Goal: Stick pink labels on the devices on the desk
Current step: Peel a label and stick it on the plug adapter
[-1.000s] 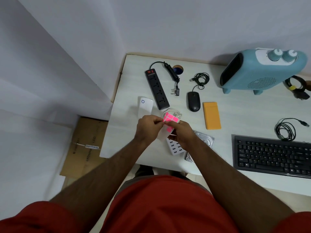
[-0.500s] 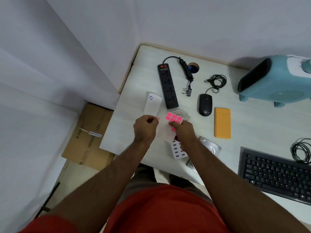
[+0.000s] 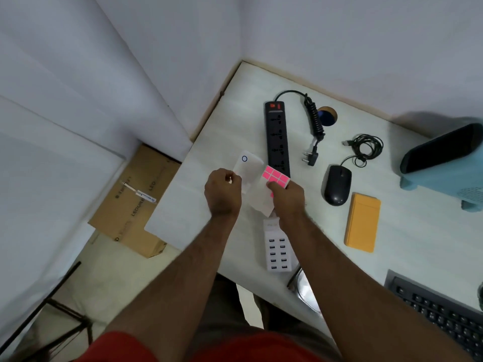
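Observation:
My right hand (image 3: 287,198) pinches a white backing sheet (image 3: 258,202) that carries several pink labels (image 3: 275,177) at its top. My left hand (image 3: 222,191) is closed to the left of the sheet, fingertips pinched; whether a label is between them I cannot tell. Just beyond my hands lies a small white device with a blue ring (image 3: 247,164). A black power strip (image 3: 277,135) lies behind it. A white multi-port USB charger (image 3: 277,248) sits below my right wrist. A black mouse (image 3: 337,184) and an orange device (image 3: 362,221) lie to the right.
A blue heater (image 3: 444,163) stands at the far right. A black keyboard (image 3: 441,313) is at the lower right, and a coiled black cable (image 3: 366,147) lies behind the mouse. A cardboard box (image 3: 136,202) sits on the floor left of the desk edge.
My hands have drawn apart: the left moved left away from the sheet, which the right hand keeps. The camera view has swung left, so the heater and keyboard slid toward the right edge.

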A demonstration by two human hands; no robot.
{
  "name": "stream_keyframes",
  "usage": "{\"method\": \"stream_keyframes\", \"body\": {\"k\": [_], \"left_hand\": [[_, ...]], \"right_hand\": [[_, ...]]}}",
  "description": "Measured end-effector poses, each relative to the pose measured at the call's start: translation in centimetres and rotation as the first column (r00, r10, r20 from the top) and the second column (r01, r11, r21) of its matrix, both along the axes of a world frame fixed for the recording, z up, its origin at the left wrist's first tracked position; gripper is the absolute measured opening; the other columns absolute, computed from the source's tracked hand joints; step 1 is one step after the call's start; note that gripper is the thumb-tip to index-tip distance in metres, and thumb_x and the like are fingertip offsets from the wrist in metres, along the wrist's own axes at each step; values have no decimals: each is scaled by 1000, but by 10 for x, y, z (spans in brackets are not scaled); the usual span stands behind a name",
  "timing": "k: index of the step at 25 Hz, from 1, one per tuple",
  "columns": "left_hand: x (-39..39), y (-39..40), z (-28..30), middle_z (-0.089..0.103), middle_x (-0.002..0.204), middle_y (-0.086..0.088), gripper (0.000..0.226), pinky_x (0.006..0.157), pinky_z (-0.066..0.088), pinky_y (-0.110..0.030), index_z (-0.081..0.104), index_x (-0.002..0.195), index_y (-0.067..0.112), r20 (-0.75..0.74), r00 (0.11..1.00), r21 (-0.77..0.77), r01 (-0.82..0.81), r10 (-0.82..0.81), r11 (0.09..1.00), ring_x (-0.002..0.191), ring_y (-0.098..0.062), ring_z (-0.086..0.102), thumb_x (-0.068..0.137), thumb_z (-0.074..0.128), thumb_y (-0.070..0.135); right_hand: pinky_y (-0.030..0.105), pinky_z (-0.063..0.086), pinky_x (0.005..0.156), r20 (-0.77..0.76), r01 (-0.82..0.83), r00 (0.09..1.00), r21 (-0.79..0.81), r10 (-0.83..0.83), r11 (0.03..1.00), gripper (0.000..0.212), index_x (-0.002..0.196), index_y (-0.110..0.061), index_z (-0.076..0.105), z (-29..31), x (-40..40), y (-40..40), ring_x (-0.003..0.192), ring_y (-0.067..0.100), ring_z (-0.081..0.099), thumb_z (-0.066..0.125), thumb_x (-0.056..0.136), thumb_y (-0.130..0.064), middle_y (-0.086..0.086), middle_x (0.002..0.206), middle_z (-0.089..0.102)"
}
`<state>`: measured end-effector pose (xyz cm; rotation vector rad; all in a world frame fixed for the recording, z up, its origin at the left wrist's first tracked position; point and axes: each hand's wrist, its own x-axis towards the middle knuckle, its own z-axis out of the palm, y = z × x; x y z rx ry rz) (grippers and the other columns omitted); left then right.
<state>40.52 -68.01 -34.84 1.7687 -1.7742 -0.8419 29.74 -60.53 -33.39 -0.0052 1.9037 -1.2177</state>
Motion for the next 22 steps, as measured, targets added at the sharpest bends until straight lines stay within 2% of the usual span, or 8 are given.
{"method": "stream_keyframes", "body": {"k": [3, 6, 11, 15, 19, 22], "left_hand": [[-5, 4, -9, 68, 78, -9, 4, 64, 39, -23, 68, 78, 5, 8, 1000, -44, 0, 0, 999, 72, -22, 61, 79, 64, 7], [-7, 9, -16, 69, 80, -10, 5, 65, 45, -24, 68, 80, 5, 16, 999, -92, 40, -39, 995, 73, -23, 63, 83, 64, 8], [-10, 13, -28, 71, 83, -11, 7, 69, 55, -32, 70, 83, 5, 38, 993, -180, 113, -108, 977, 75, -26, 67, 84, 64, 8], [-13, 11, -34, 72, 86, -13, 8, 70, 59, -36, 71, 86, 3, 65, 990, -210, 134, -123, 969, 77, -27, 68, 85, 66, 9], [-14, 16, -43, 72, 102, -16, 21, 83, 53, -31, 71, 104, 0, 81, 983, -202, 180, -167, 963, 91, -27, 69, 88, 67, 13], [-12, 17, -47, 71, 108, -16, 26, 86, 51, -31, 68, 111, 1, 58, 981, -216, 191, -183, 958, 97, -28, 68, 90, 65, 15]], "right_hand": [[26, 51, 61, 69, -90, 993, -62, 94, 994, 6, 94, -16, 69, -1, -9, -5, 74, 19, 64, 66, 91, -10, 1, 79, 67], [28, 55, 63, 111, -156, 980, -83, 165, 984, 9, 96, -16, 68, -4, -10, -7, 72, 17, 65, 66, 92, -8, 2, 82, 68], [33, 56, 67, 184, -173, 965, -86, 187, 981, 10, 91, -19, 69, -11, -9, -7, 76, 21, 66, 66, 91, -9, 4, 85, 70], [29, 54, 61, 194, -200, 957, -108, 218, 974, 14, 88, -19, 67, -11, -12, -10, 73, 19, 63, 62, 92, -7, 4, 83, 68], [30, 52, 62, 212, -203, 953, -93, 218, 975, 12, 89, -19, 66, -13, -12, -11, 74, 21, 62, 60, 92, -10, 4, 84, 66], [30, 52, 63, 218, -209, 951, -81, 222, 975, 8, 97, -19, 65, -15, -13, -13, 75, 21, 62, 60, 94, -13, 4, 88, 66]]}}
